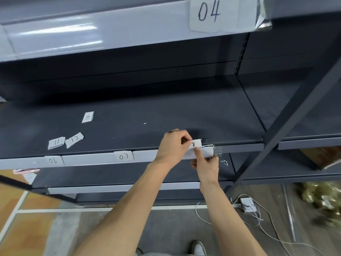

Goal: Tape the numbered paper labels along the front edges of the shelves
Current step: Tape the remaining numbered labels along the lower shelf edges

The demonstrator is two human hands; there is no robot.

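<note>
My left hand point(173, 146) pinches a small white paper label point(196, 144) with an 8 showing, held against the pale front edge point(92, 160) of the middle shelf. My right hand point(206, 166) reaches up from below, its forefinger pressing the label's lower edge. Clear tape point(217, 150) glints just right of the label. Labels 06 point(53, 160) and 07 point(123, 156) are stuck on the same edge to the left. Loose labels 10 point(88, 117), 11 point(56, 143) and 12 point(74, 139) lie on the dark shelf top. A large 04 label point(210, 12) is taped on the upper shelf edge.
A dark diagonal upright point(287, 124) of the rack crosses at right. On the floor lie a white power strip point(247, 204) with trailing cables and a blurred greenish heap point(323, 198). Lower shelves sit beneath. My shoe point(198, 248) shows at the bottom.
</note>
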